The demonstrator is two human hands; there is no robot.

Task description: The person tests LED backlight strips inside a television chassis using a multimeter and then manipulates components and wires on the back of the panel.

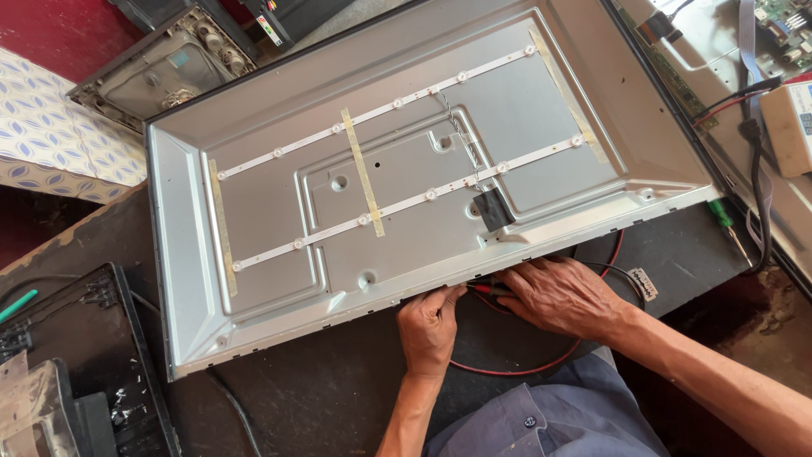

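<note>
Head view: both hands, left point(429, 326) and right point(558, 296), pinch red probe leads point(484, 289) at the panel's point(254, 211) near edge; steady tips suit this contact.

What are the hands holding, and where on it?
Both hands, left and right, pinch thin probe tips at the metal panel near edge; exact grip cannot be told.

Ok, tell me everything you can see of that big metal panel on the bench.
The metal panel is a shallow grey tray of sheet metal with sloped rims, lying flat, open side up, on a dark bench. Two white light strips run across it, crossed by yellowish tape. Both hands, left hand and right hand, touch its near edge.
</note>
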